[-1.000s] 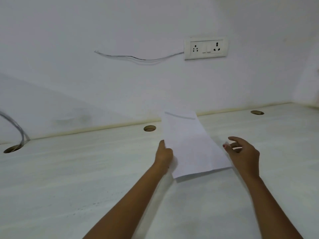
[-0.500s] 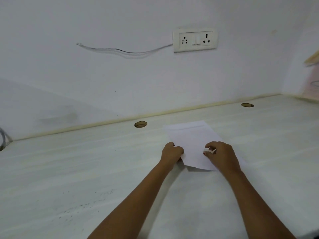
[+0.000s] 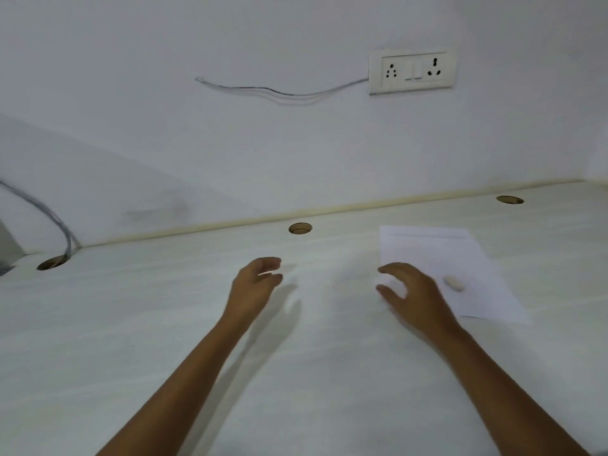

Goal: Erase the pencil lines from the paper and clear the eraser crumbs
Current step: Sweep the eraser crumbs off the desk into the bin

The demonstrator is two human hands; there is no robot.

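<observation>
While eraser (image 3: pixel 454 283) lies on paper (image 3: pixel 460 255), left hand (image 3: pixel 253 291), right hand (image 3: pixel 414 297) hover empty, fingers relaxed; lines (image 3: pixel 427 236) faint.

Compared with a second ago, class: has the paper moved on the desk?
Yes. The paper was raised beside the middle cable hole; now it lies flat, further right of that hole.

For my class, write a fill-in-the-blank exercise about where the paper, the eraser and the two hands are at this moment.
1. The eraser lies on the paper, and ____ hand touches the eraser.
2. The left hand and the right hand are both ____, holding nothing.
3. The eraser lies to the ____ of the right hand.
Missing words: neither; open; right.
</observation>
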